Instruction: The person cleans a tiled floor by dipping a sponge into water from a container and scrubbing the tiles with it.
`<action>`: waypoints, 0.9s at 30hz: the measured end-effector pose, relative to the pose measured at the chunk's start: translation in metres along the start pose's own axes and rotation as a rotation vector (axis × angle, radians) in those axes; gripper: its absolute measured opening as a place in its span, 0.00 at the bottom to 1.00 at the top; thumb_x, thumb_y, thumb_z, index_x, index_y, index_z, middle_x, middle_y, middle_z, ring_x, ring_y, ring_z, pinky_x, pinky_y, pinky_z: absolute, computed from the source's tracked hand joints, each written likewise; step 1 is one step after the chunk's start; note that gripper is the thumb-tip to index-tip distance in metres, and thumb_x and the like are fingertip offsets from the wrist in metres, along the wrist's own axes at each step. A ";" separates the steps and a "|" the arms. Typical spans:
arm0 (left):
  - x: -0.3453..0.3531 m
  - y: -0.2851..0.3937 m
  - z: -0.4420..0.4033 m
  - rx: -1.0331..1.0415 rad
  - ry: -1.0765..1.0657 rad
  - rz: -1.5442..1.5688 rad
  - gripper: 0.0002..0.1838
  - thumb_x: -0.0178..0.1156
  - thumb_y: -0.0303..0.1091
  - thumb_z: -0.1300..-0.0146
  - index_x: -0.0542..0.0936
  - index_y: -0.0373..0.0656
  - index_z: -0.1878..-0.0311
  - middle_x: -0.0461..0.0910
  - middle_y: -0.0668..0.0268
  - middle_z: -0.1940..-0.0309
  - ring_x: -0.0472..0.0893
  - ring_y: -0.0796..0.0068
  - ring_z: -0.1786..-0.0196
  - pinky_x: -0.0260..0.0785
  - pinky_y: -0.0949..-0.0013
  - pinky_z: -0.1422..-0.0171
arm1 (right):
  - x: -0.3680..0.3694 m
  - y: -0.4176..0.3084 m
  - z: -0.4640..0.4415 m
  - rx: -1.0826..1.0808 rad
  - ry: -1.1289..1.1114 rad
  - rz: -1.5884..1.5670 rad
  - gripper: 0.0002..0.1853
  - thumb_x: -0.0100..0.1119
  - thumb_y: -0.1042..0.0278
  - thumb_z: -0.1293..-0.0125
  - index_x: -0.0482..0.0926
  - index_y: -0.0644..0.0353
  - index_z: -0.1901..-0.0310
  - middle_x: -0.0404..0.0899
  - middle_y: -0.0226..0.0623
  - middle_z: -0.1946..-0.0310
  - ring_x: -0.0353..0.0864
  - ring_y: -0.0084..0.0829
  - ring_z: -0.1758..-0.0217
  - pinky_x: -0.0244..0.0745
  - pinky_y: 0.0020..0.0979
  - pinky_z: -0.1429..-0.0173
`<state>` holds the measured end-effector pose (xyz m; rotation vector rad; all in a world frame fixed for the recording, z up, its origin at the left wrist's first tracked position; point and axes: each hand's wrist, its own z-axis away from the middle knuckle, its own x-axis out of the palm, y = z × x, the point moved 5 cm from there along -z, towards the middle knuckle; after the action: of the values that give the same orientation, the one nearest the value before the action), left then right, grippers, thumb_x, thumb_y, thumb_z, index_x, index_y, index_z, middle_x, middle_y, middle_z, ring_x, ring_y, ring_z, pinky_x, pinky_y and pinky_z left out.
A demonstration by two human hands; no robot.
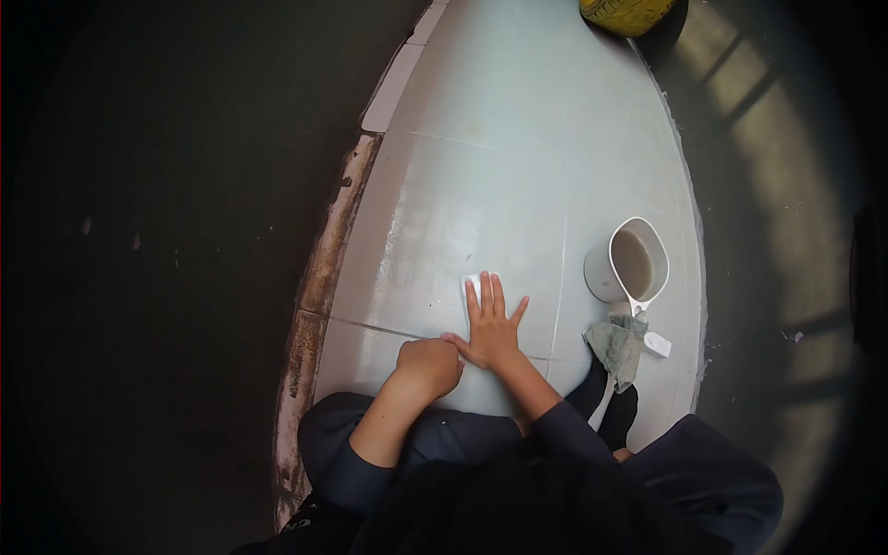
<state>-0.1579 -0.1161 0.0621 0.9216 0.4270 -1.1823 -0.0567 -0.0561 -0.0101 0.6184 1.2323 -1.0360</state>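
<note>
While the pale tiled ledge (499, 176) fills the middle of the view, the right hand (495, 333) lies palm down on it, fingers spread, over a small white pad (470, 285). The left hand (431, 366) is curled into a fist by the right thumb; whether it touches that thumb or pinches anything cannot be told. The step in hand looks like pressing or rubbing the pad against the tile; sliding it would call for flat, even pressure. At right, a grey cloth (618, 351) lies beside a white dipper (599, 275) of cloudy liquid (633, 263). Fingers hide most of the pad; the top edge cuts off a yellow container (627, 13).
</note>
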 end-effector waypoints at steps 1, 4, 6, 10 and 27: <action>-0.002 0.002 -0.001 0.004 -0.002 -0.004 0.19 0.49 0.45 0.36 0.81 0.38 0.62 0.81 0.53 0.65 0.81 0.55 0.59 0.73 0.56 0.55 | 0.008 -0.008 0.019 -0.049 0.003 0.070 0.52 0.45 0.28 0.45 0.41 0.53 0.28 0.31 0.45 0.27 0.26 0.41 0.23 0.21 0.75 0.39; -0.003 0.003 0.002 -0.011 -0.125 -0.076 0.16 0.50 0.40 0.39 0.81 0.38 0.61 0.81 0.53 0.65 0.81 0.55 0.59 0.73 0.56 0.55 | 0.024 -0.013 0.029 -0.108 0.056 0.108 0.50 0.46 0.28 0.45 0.45 0.53 0.28 0.35 0.44 0.27 0.29 0.40 0.23 0.20 0.76 0.41; 0.000 0.004 0.003 0.020 -0.101 -0.029 0.16 0.50 0.38 0.41 0.80 0.37 0.60 0.81 0.52 0.65 0.81 0.54 0.61 0.73 0.56 0.54 | 0.025 -0.013 0.024 -0.108 0.103 0.081 0.50 0.47 0.28 0.45 0.45 0.53 0.29 0.35 0.43 0.27 0.30 0.40 0.23 0.19 0.77 0.41; 0.005 0.004 -0.001 0.061 -0.076 -0.032 0.16 0.49 0.38 0.40 0.80 0.37 0.60 0.81 0.51 0.65 0.81 0.53 0.61 0.72 0.56 0.54 | 0.002 -0.013 -0.033 -0.099 0.061 -0.030 0.49 0.42 0.27 0.43 0.45 0.53 0.29 0.35 0.43 0.27 0.29 0.40 0.23 0.20 0.77 0.41; -0.002 0.003 0.002 0.016 -0.006 -0.002 0.16 0.49 0.36 0.42 0.81 0.34 0.65 0.81 0.49 0.69 0.82 0.53 0.65 0.74 0.55 0.59 | 0.033 -0.041 0.011 -0.189 0.139 0.461 0.50 0.48 0.30 0.45 0.43 0.50 0.28 0.34 0.43 0.26 0.30 0.38 0.23 0.22 0.78 0.41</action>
<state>-0.1561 -0.1157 0.0659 0.9312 0.4137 -1.1917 -0.0884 -0.0931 -0.0331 0.7895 1.2148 -0.4934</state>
